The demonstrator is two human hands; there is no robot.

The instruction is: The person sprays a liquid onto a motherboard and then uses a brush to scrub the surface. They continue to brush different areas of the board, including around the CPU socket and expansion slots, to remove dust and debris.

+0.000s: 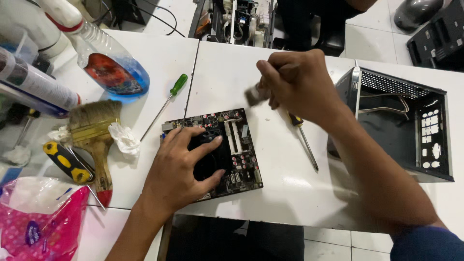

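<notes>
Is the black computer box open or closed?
Open. The black computer case has its side panel off, so its bare inside and wires show.

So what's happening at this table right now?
A person presses their left hand flat on a small dark circuit board lying on the white table. Their right hand is raised above it, gripping a small blurred brush-like tool. An open computer case, screwdrivers and a large paintbrush lie around.
</notes>
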